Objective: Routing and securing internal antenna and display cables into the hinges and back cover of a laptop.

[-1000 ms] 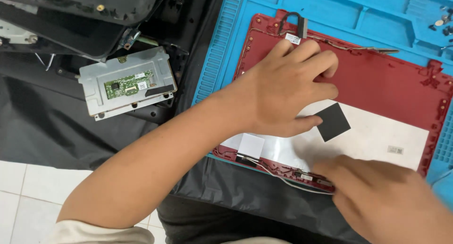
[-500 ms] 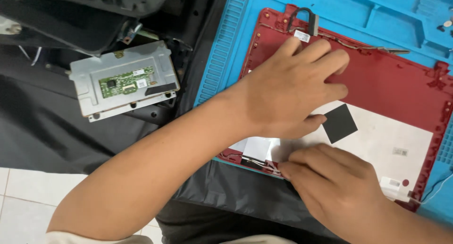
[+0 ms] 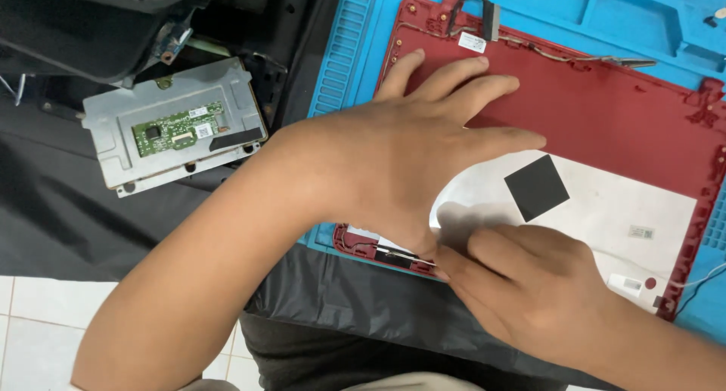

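Here the red laptop lid shell (image 3: 605, 111) lay inside-up on the blue repair mat (image 3: 355, 51), its long axis running from upper left to lower right. The left hand (image 3: 408, 156) pressed flat on it, fingers spread toward the shell's far edge. The right hand (image 3: 529, 285), nearer the shell's near edge, had its grip pinched on a thin black cable (image 3: 393, 251) running along that edge.

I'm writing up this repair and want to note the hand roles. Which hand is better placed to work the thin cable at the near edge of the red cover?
Probably the right hand: its fingertips are at the thin cable on the red cover's near edge. The left hand lies flat, spread across the cover.
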